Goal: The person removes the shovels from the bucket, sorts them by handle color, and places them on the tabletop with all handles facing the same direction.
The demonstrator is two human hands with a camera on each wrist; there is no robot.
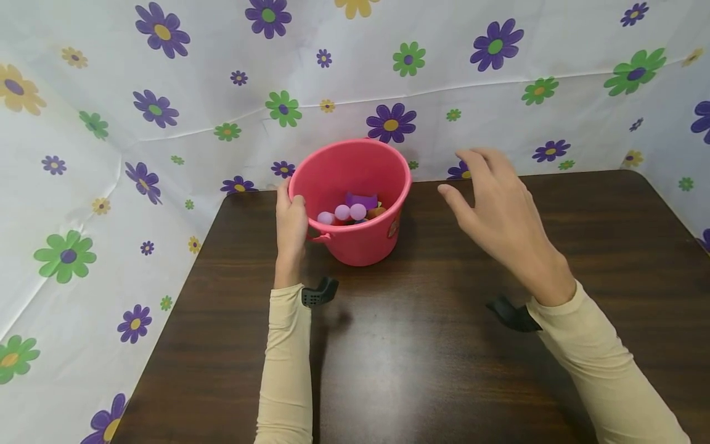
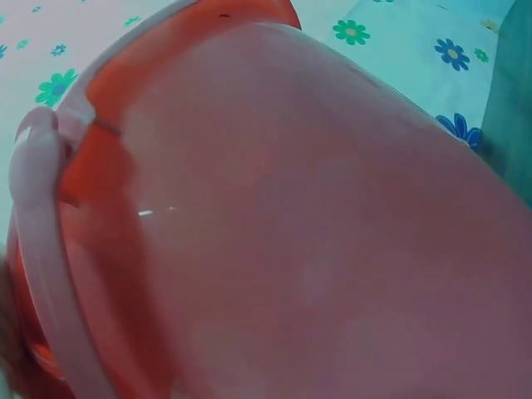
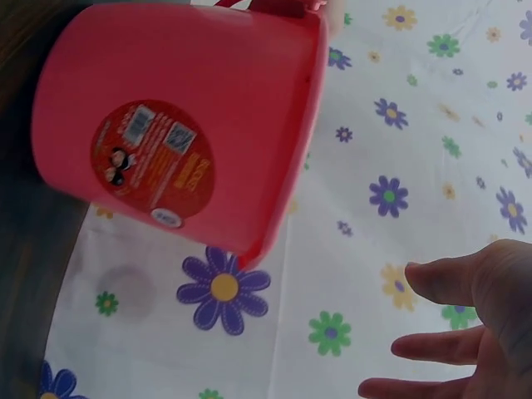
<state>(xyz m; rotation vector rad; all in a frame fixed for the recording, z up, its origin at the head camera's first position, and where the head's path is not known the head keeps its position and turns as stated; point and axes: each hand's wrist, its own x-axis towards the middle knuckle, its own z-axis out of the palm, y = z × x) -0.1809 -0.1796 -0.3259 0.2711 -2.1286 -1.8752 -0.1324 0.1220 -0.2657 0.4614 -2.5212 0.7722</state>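
Note:
A pink bucket [image 1: 363, 246] stands towards the back of a dark wooden table, its mouth tipped a little towards me. Inside lie several pale pink balls [image 1: 342, 213], a purple piece [image 1: 362, 202] and an orange-brown thing [image 1: 376, 213]; their lower parts are hidden by the wall. My left hand [image 1: 291, 225] grips the bucket's rim at its left side, near the handle joint. To the right of the bucket, my right hand [image 1: 501, 213] hovers with fingers spread and nothing in it. The bucket's side [image 2: 291, 208] fills most of the left wrist view.
The dark wooden table [image 1: 432, 370] reaches back to a white cloth [image 1: 327, 142] with purple, green and yellow flowers, which hangs behind and at both sides. A round red label [image 3: 154, 162] is on the bucket's right side. Black mounts [image 1: 320, 292] sit at both wrists.

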